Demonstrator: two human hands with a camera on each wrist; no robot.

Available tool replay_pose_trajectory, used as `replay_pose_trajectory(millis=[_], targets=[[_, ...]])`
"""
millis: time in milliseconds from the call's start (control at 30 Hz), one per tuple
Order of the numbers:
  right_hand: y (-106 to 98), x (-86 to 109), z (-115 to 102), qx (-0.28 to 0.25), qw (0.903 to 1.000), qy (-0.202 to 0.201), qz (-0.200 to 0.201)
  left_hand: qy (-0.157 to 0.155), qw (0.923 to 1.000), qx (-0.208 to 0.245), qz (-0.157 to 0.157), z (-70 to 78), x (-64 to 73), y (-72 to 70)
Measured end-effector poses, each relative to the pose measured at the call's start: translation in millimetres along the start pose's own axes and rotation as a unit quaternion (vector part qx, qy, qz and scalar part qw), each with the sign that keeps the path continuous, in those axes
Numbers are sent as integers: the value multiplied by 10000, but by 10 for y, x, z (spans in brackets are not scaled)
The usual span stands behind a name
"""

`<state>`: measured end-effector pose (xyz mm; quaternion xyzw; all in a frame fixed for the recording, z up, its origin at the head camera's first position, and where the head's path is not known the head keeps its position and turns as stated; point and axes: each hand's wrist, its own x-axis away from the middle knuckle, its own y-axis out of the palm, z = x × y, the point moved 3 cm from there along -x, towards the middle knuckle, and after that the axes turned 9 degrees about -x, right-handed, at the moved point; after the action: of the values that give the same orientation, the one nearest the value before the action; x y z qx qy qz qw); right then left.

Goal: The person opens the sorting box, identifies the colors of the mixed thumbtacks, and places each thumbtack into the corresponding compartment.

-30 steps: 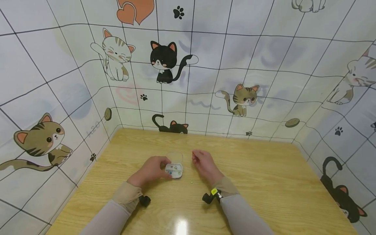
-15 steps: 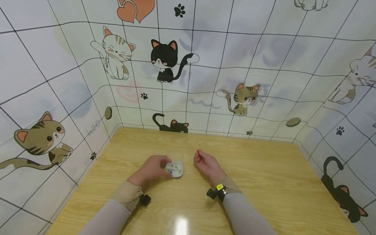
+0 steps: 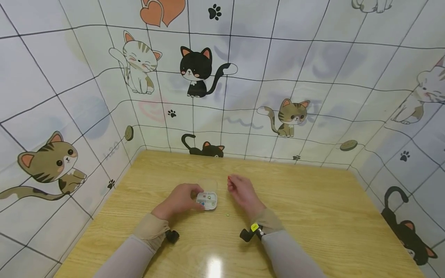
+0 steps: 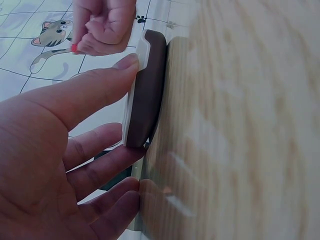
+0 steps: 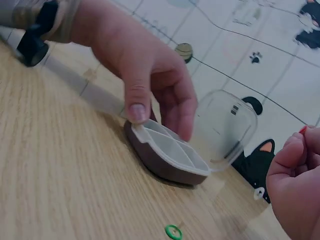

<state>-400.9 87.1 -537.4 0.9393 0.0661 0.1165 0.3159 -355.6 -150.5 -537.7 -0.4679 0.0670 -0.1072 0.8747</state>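
Observation:
A small pill box (image 5: 162, 162) with a dark brown outside and white divided compartments stands on the table, its clear lid (image 5: 220, 127) raised. My left hand (image 3: 180, 199) holds the box by its left side, thumb at the near edge and fingers behind. Tiny blue, green and pinkish pieces lie in the compartments in the head view. To the right of the box, my right hand (image 3: 244, 194) pinches a tiny red piece (image 4: 74, 48) between its fingertips; most of that piece is hidden. A small green ring (image 5: 173, 231) lies on the table in front of the box.
The wooden table (image 3: 313, 216) reaches back to a wall covering (image 3: 243, 92) printed with cats and grid lines. Black wrist cameras (image 3: 172, 236) sit on both wrists, low over the tabletop.
My right hand shifted right and turned, showing the red piece, then came back left towards the box. My left hand has kept its hold on the pill box.

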Motion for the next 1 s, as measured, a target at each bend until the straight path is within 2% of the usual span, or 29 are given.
replay_pose_trajectory(millis=[133,233,367,467,667,1000], targets=[[92,35,34,852,9953,-450,51,-2,10000,11,-17,2,2,-12],[142,64,67,1605,9833,-857,26,38,10000,17,-4,2,11,-25],[216,105,96,2671,9515,-1523,-124,111,9999,-48,46,-4,22,-44],[283,149,112,3306,9253,-1844,-203,145,9998,-95,68,-16,29,-52],[393,221,172,4034,8939,-1935,-297,147,9999,-19,43,-27,24,-51],[504,274,343,4668,8580,-2075,-544,336,9994,19,6,-23,-5,-29]])
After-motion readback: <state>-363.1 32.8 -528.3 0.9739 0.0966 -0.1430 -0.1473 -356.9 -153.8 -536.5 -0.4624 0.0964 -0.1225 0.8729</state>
